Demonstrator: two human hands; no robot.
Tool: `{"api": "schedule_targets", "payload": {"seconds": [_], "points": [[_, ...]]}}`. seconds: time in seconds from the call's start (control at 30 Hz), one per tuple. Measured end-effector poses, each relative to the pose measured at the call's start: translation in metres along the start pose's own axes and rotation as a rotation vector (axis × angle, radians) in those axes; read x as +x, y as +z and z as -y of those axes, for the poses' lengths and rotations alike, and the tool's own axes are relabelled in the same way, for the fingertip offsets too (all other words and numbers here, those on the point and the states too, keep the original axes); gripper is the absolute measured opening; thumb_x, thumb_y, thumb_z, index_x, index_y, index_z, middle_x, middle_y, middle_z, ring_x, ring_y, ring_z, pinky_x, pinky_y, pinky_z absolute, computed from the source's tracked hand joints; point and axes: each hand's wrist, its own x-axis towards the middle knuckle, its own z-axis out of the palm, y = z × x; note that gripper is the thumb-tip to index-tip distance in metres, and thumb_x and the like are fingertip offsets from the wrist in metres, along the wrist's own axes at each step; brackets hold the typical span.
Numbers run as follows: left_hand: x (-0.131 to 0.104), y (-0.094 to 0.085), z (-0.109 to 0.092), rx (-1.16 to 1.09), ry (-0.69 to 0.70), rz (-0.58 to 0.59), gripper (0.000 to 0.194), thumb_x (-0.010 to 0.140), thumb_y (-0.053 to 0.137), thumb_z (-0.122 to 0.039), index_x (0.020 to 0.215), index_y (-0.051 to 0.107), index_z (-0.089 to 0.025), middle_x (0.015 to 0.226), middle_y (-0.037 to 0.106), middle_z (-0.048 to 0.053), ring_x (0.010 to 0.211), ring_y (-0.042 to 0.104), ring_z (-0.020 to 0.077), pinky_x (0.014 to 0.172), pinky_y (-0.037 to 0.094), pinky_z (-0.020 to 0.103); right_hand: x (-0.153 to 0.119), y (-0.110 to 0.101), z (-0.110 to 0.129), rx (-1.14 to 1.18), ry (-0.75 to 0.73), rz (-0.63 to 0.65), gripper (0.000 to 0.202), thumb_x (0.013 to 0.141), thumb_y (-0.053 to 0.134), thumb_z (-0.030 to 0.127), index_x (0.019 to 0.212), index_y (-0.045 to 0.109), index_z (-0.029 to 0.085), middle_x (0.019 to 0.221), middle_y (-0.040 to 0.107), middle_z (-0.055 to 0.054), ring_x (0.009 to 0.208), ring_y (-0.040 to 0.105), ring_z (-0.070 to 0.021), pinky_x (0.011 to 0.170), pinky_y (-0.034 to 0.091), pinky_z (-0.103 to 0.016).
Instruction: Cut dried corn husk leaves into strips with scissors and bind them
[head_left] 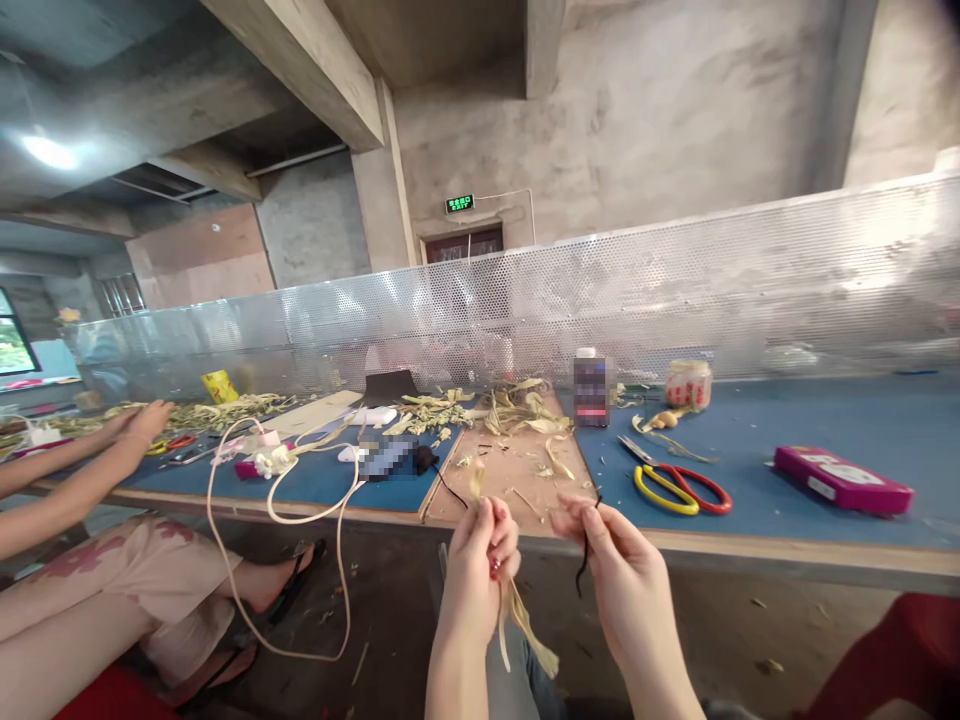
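My left hand (480,550) is closed around pale dried husk strips (531,632), whose ends hang below the fingers while a small tip sticks up above them. To its right, my right hand (619,560) pinches a thin black cord (582,568) that dangles beneath the fingertips. The two hands are apart, in front of the table's near edge. Just beyond them lies a brown board (502,480) with husk scraps and a pile of dried husks (525,408). Scissors (681,488) with one yellow and one red handle rest on the blue tabletop to the right.
A magenta box (841,480) and a glass jar (688,385) stand on the right. White cables (341,570) loop off the table's edge at left, beside a power strip. Another person's arms (112,460) reach over the table at far left. A perforated metal screen (637,290) runs behind.
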Motion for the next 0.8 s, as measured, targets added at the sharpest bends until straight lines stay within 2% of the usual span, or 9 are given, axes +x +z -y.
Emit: {"api": "schedule_targets", "payload": {"seconds": [0.07,0.13,0.2,0.3,0.37,0.5,0.63,0.8], "points": [[0.002,0.002,-0.006,0.009,0.156,-0.166,0.033,0.079,0.060,-0.047,0.073,0.050,-0.016,0.057,0.030,-0.007,0.043,0.019,0.0026,0.037,0.014,0.014,-0.005,-0.003,0.004,-0.193,-0.008,0.060,0.031,0.081,0.055,0.048,0.081,0.061,0.018,0.071,0.063,-0.002,0.070,0.058,-0.0161,0.062,0.046,-0.023],[0.002,0.006,-0.011,0.012,0.280,-0.274,0.031,0.079,0.060,-0.045,0.073,0.051,-0.016,0.056,0.031,-0.007,0.043,0.021,0.0023,0.037,0.016,0.014,-0.014,-0.003,0.009,-0.387,-0.040,0.163,0.034,0.083,0.052,0.050,0.078,0.061,0.018,0.069,0.059,-0.001,0.066,0.053,-0.0151,0.058,0.042,-0.022],[-0.001,0.011,-0.015,0.008,0.357,-0.313,0.030,0.081,0.059,-0.043,0.071,0.051,-0.016,0.056,0.032,-0.007,0.042,0.022,0.0023,0.037,0.017,0.014,-0.025,0.001,0.013,-0.530,-0.047,0.295,0.035,0.086,0.047,0.049,0.078,0.061,0.017,0.065,0.056,0.000,0.061,0.048,-0.0134,0.055,0.039,-0.021],[-0.009,0.019,-0.017,0.029,0.445,-0.380,0.031,0.082,0.057,-0.044,0.069,0.050,-0.017,0.055,0.033,-0.007,0.042,0.025,0.0028,0.037,0.019,0.014,-0.036,0.007,0.013,-0.620,-0.017,0.516,0.040,0.088,0.042,0.048,0.069,0.057,0.017,0.058,0.047,0.002,0.056,0.041,-0.0117,0.050,0.033,-0.020],[-0.014,0.023,-0.018,0.042,0.494,-0.420,0.031,0.081,0.057,-0.045,0.068,0.050,-0.017,0.055,0.034,-0.007,0.042,0.026,0.0030,0.036,0.020,0.014,-0.038,0.008,0.010,-0.658,-0.029,0.595,0.042,0.088,0.042,0.049,0.061,0.050,0.018,0.056,0.040,0.004,0.054,0.036,-0.0107,0.048,0.029,-0.021],[-0.020,0.025,-0.020,0.009,0.535,-0.434,0.030,0.080,0.059,-0.044,0.069,0.050,-0.017,0.056,0.034,-0.007,0.041,0.027,0.0027,0.034,0.021,0.014,-0.036,0.007,0.003,-0.714,-0.091,0.646,0.044,0.088,0.041,0.048,0.055,0.038,0.019,0.059,0.038,0.004,0.055,0.036,-0.0106,0.051,0.029,-0.022],[-0.019,0.026,-0.021,-0.027,0.517,-0.460,0.028,0.080,0.059,-0.043,0.069,0.051,-0.019,0.055,0.034,-0.007,0.041,0.030,0.0036,0.032,0.018,0.014,-0.036,0.008,-0.001,-0.681,-0.106,0.706,0.040,0.090,0.038,0.045,0.059,0.039,0.020,0.061,0.042,0.003,0.057,0.040,-0.0112,0.053,0.031,-0.021],[-0.015,0.031,-0.022,-0.079,0.507,-0.431,0.022,0.082,0.058,-0.041,0.077,0.053,-0.021,0.059,0.037,-0.006,0.043,0.034,0.0042,0.035,0.025,0.016,-0.038,0.012,-0.006,-0.650,-0.124,0.670,0.040,0.090,0.040,0.044,0.058,0.034,0.020,0.059,0.041,0.004,0.055,0.037,-0.0104,0.052,0.030,-0.021]]}}
